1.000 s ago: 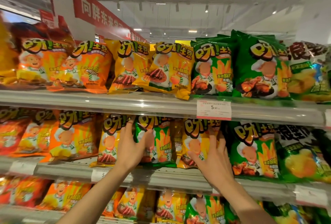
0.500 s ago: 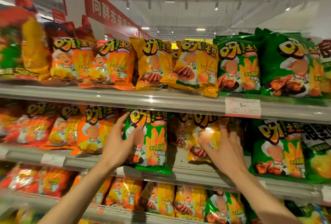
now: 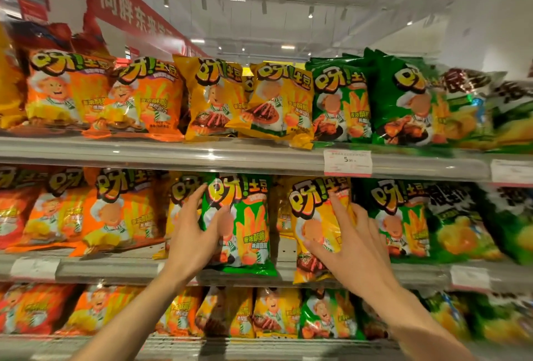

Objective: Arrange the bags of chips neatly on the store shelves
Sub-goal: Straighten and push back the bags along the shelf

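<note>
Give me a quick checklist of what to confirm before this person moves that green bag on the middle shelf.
1. Left hand grips the green bag by its left edge: ok.
2. Green bag sits among its own colour: not ok, yellow bags flank it.
3. Right hand rests on the yellow bag, fingers spread: ok.
4. Yellow bag sits fully on the middle shelf: not ok, its bottom overhangs the edge.
5. Room among the green bags to the right: cannot tell.

Above you hangs a red banner (image 3: 129,11) with white Chinese characters. A price tag (image 3: 347,163) reading 5 is clipped to the upper rail, and ceiling lights (image 3: 287,47) glow beyond it.
</note>
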A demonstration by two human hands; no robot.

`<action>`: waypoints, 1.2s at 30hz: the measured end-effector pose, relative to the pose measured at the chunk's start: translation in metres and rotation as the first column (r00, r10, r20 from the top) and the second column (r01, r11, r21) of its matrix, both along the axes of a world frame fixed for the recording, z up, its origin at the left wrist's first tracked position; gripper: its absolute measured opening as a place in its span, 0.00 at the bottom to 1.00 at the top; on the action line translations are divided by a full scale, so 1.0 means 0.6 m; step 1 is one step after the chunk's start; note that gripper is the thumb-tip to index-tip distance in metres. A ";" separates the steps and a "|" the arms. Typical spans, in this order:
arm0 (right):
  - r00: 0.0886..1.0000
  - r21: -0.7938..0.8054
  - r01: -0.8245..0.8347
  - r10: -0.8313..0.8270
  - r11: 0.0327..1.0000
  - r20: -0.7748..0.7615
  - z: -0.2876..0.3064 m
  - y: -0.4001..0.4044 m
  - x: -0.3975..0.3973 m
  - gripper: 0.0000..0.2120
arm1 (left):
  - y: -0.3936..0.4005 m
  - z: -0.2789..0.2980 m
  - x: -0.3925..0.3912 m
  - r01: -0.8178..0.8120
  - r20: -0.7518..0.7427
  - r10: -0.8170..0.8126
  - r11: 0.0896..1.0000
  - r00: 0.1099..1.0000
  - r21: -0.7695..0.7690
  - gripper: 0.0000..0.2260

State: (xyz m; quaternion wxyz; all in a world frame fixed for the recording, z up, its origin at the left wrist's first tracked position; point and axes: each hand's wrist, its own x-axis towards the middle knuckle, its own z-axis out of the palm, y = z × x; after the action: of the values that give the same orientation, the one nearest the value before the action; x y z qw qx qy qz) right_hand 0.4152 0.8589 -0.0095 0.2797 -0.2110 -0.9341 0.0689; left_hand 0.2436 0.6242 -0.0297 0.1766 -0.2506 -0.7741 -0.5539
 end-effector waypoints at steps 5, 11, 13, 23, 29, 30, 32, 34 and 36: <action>0.998 0.030 0.055 -0.055 0.998 0.000 0.003 0.040 0.075 0.44 | 0.097 -0.001 0.014 -0.008 -0.035 0.008 1.000 0.999 -0.007 0.34; 0.995 -0.012 0.104 -0.104 0.995 0.002 0.001 0.091 0.128 0.44 | 0.213 -0.011 0.028 0.019 0.027 -0.018 0.999 0.999 -0.031 0.33; 0.994 -0.032 0.110 -0.110 0.993 -0.001 -0.004 0.105 0.138 0.43 | 0.249 -0.012 0.032 0.008 0.030 -0.007 1.000 1.000 -0.022 0.28; 0.996 -0.099 0.092 -0.091 0.991 0.021 -0.007 0.134 0.161 0.44 | 0.337 -0.012 0.048 0.029 0.082 -0.011 0.974 0.997 -0.224 0.29; 0.999 -0.130 0.034 -0.033 0.991 0.003 -0.009 0.120 0.151 0.45 | 0.285 0.002 0.043 -0.008 -0.013 0.003 0.935 1.000 -0.356 0.25; 1.000 -0.124 0.021 -0.021 0.992 0.006 -0.010 0.113 0.146 0.45 | 0.268 0.004 0.045 -0.026 -0.051 0.009 0.936 0.999 -0.350 0.23; 1.000 -0.112 -0.008 0.009 0.994 0.012 -0.009 0.094 0.133 0.45 | 0.231 0.003 0.040 -0.070 -0.157 0.017 0.936 0.987 -0.344 0.19; 0.999 -0.107 -0.047 0.049 0.993 0.018 -0.009 0.071 0.117 0.44 | 0.189 0.005 0.030 -0.147 -0.281 0.049 0.930 0.958 -0.338 0.19; 0.996 -0.086 -0.081 0.083 0.993 0.017 -0.007 0.047 0.101 0.44 | 0.147 0.007 0.018 -0.228 -0.395 0.082 0.912 0.915 -0.340 0.18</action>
State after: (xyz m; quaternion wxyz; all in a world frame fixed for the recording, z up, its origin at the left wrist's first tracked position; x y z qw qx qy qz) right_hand 0.4761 0.8869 -0.0137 0.2576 -0.1851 -0.9410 0.1182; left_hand 0.2545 0.7125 -0.0254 0.3123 -0.3170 -0.8364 -0.3199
